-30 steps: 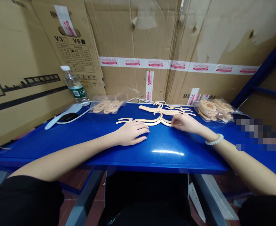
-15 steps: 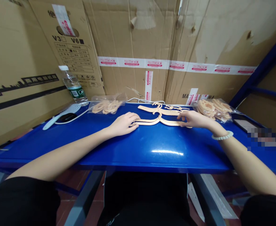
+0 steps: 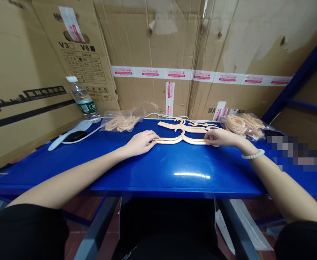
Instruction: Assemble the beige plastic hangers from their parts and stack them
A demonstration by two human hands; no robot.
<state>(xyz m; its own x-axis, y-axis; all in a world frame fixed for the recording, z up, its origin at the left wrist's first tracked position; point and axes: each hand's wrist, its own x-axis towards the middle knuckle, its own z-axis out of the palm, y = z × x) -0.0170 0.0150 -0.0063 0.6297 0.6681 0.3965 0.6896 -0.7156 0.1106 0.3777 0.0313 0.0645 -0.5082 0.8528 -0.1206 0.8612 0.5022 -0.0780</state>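
A beige clothes hanger [image 3: 169,140] lies flat on the blue table, its curved hook toward the back. My left hand [image 3: 141,143] has thumb and fingers closed around the hanger's left end, which they hide. At the opposite arm, my right hand [image 3: 220,138] pinches near the right end; the tip shows below the fingers. Just behind lies a second beige hanger [image 3: 169,125], overlapped by the front one's hook. Further back are thin loose beige pieces [image 3: 202,124], too small to make out fully.
Clear bags of beige parts lie on the left [image 3: 123,122] and right [image 3: 245,124]. A water bottle [image 3: 84,101], a pale blue hairbrush [image 3: 70,134] and a dark oval object [image 3: 77,135] are at left. A white cable [image 3: 166,116] runs along the cardboard wall [image 3: 153,43].
Both hands have closed their fingers onto the ends of the front hanger; the right fingers were more spread before. The hanger stays in about the same place.
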